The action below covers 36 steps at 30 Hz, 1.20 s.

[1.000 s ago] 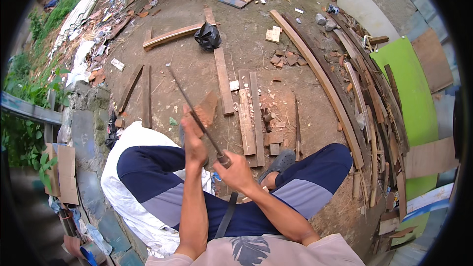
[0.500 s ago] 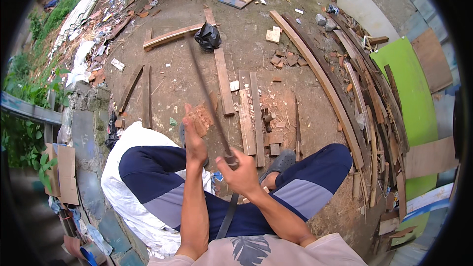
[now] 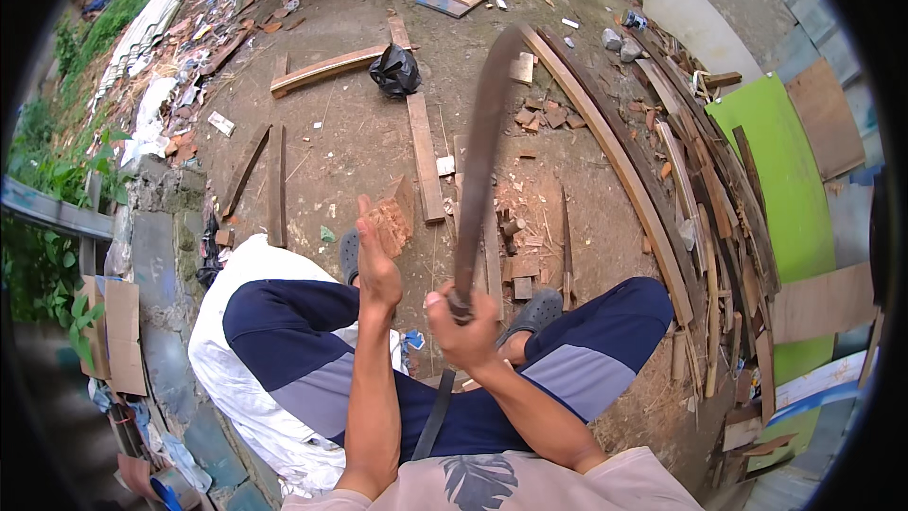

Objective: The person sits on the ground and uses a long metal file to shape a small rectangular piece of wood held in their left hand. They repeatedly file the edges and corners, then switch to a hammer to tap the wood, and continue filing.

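Note:
My right hand (image 3: 463,329) is wrapped round the handle of a machete (image 3: 484,161). Its long dark blade points up and away, the broad side showing, and crosses in front of some planks on the ground. My left hand (image 3: 378,270) grips a reddish-brown wood block (image 3: 390,225) with a rough, chipped face, held in front of my left knee. Part of the fingers is hidden behind the block. The blade is apart from the block, to its right.
I sit with knees apart beside a white sack (image 3: 255,360). Ahead lie a plank (image 3: 426,156), a black plastic bag (image 3: 395,71), and wood chips with small offcuts (image 3: 525,270). Long timbers (image 3: 624,189) and a lime-green panel (image 3: 780,170) line the right. A low block wall (image 3: 170,255) runs along the left.
The machete has swung right and turned from edge-on to show its broad side. My right hand has shifted slightly right. My left hand stays nearly in place with the wood block.

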Motion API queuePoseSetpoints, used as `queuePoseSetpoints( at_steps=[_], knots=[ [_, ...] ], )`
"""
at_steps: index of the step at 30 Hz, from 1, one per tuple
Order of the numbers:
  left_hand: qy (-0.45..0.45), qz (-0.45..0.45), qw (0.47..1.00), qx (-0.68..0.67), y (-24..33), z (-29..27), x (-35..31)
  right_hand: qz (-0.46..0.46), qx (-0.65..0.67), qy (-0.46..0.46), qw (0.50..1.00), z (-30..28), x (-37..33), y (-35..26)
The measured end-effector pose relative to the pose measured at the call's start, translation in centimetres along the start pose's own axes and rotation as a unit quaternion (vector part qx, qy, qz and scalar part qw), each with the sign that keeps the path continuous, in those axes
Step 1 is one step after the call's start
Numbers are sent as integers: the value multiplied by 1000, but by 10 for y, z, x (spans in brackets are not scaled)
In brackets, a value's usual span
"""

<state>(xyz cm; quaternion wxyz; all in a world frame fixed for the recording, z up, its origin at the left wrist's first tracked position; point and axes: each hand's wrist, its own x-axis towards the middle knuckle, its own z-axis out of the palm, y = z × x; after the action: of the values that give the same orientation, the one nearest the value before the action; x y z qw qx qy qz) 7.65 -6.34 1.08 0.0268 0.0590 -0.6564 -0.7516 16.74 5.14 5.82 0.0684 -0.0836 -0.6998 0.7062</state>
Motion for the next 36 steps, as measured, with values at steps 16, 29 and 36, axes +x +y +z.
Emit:
queuePoseSetpoints(
  at_steps=[16, 29, 36],
  knots=[
    [18, -7, 1000, -4, 3, -12, 1, 52, -19, -87, 995, 7, 5, 5],
    [24, 0, 999, -33, 5, -8, 0, 27, -11, -71, 997, -1, 10, -20],
    [-17, -12, 1000, -7, 14, 2, 0, 54, -103, -108, 987, -3, 11, 9]
  ],
)
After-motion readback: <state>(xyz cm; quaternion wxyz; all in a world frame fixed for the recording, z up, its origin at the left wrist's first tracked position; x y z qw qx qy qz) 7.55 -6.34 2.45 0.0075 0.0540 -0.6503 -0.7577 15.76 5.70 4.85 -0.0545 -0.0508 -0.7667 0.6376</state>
